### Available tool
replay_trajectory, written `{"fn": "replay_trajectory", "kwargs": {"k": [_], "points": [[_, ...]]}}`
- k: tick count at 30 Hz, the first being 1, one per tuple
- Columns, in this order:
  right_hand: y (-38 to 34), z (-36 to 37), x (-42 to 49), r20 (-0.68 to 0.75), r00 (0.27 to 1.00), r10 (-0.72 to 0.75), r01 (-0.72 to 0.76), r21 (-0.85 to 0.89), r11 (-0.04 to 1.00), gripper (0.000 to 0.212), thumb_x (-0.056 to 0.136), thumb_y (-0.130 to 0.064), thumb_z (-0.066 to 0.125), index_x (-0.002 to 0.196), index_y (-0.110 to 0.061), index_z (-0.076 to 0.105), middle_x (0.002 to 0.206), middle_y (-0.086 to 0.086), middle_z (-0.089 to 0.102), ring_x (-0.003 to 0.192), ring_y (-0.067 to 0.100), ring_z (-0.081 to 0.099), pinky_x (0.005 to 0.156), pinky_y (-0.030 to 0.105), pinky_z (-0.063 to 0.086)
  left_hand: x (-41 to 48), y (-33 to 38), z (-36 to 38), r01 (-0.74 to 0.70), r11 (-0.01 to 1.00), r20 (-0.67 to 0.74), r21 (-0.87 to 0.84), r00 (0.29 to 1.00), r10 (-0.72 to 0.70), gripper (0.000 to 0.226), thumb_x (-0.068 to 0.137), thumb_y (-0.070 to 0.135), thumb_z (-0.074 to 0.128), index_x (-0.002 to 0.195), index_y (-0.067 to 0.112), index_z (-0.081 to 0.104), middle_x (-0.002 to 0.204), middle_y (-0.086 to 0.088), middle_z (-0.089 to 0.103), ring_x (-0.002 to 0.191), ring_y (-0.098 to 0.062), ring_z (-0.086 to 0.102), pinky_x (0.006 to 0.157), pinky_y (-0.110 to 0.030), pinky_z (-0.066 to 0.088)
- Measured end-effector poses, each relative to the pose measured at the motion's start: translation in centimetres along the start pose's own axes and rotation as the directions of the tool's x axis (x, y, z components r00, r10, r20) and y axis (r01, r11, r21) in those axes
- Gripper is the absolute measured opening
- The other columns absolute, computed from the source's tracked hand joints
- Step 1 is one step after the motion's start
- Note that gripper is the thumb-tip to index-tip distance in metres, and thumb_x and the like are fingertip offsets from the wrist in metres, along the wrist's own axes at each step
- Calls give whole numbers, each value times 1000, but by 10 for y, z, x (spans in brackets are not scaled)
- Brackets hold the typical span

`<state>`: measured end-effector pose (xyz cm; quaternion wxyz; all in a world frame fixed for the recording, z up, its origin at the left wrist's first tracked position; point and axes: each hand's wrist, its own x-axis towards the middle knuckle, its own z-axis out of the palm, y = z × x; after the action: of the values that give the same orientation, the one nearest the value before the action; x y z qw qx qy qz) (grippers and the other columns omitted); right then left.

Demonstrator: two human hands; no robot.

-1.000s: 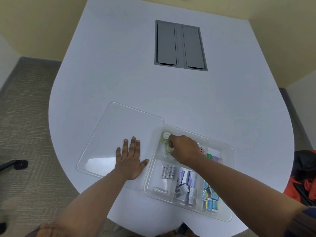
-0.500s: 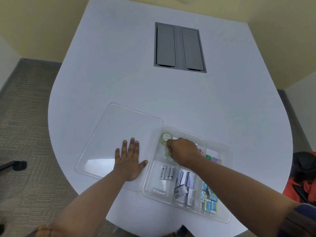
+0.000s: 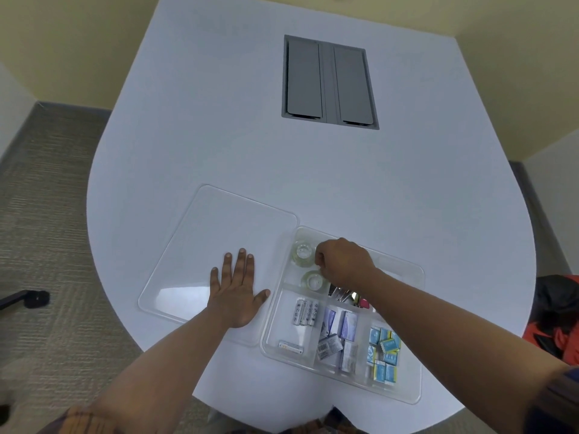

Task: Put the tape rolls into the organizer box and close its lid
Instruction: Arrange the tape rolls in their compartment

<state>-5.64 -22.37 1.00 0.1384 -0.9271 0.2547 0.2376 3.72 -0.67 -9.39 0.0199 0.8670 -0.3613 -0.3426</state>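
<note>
Since a moment ago my curled right hand [image 3: 343,261] has lifted off the two tape rolls [image 3: 303,252], empty as far as I can tell, while my left hand [image 3: 236,291] lies flat, fingers spread, on the lid [image 3: 200,245], lower centre.

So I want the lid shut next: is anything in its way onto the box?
Yes: the right hand is over the box by the tape rolls, and the left hand lies flat on the lid.

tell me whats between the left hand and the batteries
Head view: only the clear box wall and a strip of the lid under the left hand. Nothing else before the batteries.
</note>
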Motion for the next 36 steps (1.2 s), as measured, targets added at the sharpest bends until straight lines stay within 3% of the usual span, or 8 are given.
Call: {"fn": "replay_trajectory", "kwargs": {"k": [4, 9, 17, 24, 36], "points": [[1, 11, 4, 11, 998, 54, -52, -105, 993, 26, 83, -22, 63, 109, -20, 64, 112, 5, 65, 101, 30, 63, 84, 38, 52, 0, 0, 0, -1, 1000, 5, -2, 1000, 1, 81, 92, 64, 16, 134, 18, -37, 141, 3, -47, 138, -28, -37, 113, -52, -17], [-7, 29, 8, -7, 998, 62, -62, -166, 984, 29, 80, -36, 66, 101, -17, 67, 100, 7, 68, 92, 31, 66, 71, 32, 47, 0, 0, 1, -1, 1000, 2, 2, 1000, 1, 81, 93, 63, 16, 134, 18, -37, 141, 3, -46, 138, -28, -37, 112, -52, -17], [-12, 41, 8, -122, 987, 104, -130, -231, 964, 9, 80, -22, 64, 86, -16, 65, 82, 4, 67, 69, 27, 59, 58, 30, 37, 0, 0, 0, -8, 1000, 7, 0, 1000, 8, 81, 93, 63, 16, 135, 19, -37, 142, 3, -47, 131, -22, -43, 112, -51, -18], [-12, 47, 10, -172, 982, 75, -110, -203, 973, 22, 81, -36, 65, 93, -18, 66, 90, 6, 68, 84, 30, 67, 60, 31, 39, 0, 0, -1, -5, 1000, 13, 3, 1000, 5, 81, 93, 64, 16, 135, 19, -36, 142, 3, -47, 129, -22, -45, 112, -52, -18], [-13, 42, 9, -127, 989, 75, -101, -208, 973, 16, 80, -28, 66, 91, -17, 63, 90, 6, 67, 85, 30, 66, 59, 31, 38, 0, 0, 0, -4, 1000, 8, 0, 1000, 4, 82, 92, 64, 16, 135, 18, -37, 141, 4, -47, 129, -22, -45, 112, -52, -18]]}}
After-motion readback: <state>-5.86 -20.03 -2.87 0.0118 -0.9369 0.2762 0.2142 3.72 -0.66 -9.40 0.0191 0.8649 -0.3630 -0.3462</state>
